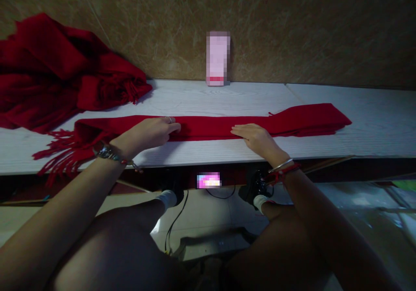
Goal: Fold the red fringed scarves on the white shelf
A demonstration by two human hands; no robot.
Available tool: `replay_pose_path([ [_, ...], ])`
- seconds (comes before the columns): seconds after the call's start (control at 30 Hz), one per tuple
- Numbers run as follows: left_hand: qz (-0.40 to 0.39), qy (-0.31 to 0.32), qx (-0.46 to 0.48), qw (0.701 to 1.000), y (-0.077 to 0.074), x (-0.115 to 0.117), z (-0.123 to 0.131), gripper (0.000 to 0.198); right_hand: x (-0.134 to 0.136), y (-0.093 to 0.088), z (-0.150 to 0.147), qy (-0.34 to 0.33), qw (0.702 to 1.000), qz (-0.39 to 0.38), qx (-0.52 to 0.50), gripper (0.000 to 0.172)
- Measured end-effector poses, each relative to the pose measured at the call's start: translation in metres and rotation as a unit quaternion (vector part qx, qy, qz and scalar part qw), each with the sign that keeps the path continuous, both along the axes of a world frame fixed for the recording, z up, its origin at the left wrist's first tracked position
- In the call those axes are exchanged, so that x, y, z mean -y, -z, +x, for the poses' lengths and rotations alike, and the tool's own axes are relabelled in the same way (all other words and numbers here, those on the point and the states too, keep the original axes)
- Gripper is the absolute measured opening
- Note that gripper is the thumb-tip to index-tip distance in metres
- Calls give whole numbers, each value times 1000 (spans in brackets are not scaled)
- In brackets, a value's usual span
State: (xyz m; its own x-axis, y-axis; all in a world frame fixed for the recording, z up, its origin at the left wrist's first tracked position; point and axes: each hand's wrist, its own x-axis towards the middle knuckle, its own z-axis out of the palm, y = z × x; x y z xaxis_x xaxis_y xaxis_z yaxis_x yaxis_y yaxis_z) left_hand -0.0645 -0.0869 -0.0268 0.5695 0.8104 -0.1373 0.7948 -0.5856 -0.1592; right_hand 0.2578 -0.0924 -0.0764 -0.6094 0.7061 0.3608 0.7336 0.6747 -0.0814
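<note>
Now, the scarf: a long red scarf (208,126) lies folded into a narrow band along the front edge of the desk (373,122), running from its left part to right of the middle.
Scarf ends: the fringe (61,152) spills over the front edge at the left; the right end lies flat on the desk, well right of both hands.
Left hand: the left hand (151,134) rests on the scarf left of its middle, fingers bent with the tips on the cloth; whether it pinches the cloth cannot be told.
Right hand: the right hand (255,137) lies flat and released, palm down, on the scarf's near edge just right of the middle.
Between the hands: a bare stretch of the band, smooth and straight.
Wrists: a ring (169,119) on a left finger, a watch (107,152) on the left wrist, a bangle (282,166) with red thread on the right.
Back left corner: a heap of red scarves (55,74) against the wall, apart from the folded one.
Back edge: a blurred pink box (218,59) stands upright near the middle.
Surface: white wood grain, with a seam toward the right.
Room: a brown marbled wall (308,26) behind; a pale tiled floor (208,213) below, with a dark cable (175,221) between the person's knees.
</note>
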Motion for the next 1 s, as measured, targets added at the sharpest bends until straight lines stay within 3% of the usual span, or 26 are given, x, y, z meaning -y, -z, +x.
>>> replay_pose_path([
  [0.3,-1,9,49,999,-15,3,-2,41,0,1,2,5,999,27,-47,48],
  [0.5,-82,-15,10,996,-14,4,3,41,-1,0,2,-17,999,3,-45,45],
  [1.0,-114,-11,15,993,-18,4,4,38,1,-2,0,-25,998,28,-44,39],
])
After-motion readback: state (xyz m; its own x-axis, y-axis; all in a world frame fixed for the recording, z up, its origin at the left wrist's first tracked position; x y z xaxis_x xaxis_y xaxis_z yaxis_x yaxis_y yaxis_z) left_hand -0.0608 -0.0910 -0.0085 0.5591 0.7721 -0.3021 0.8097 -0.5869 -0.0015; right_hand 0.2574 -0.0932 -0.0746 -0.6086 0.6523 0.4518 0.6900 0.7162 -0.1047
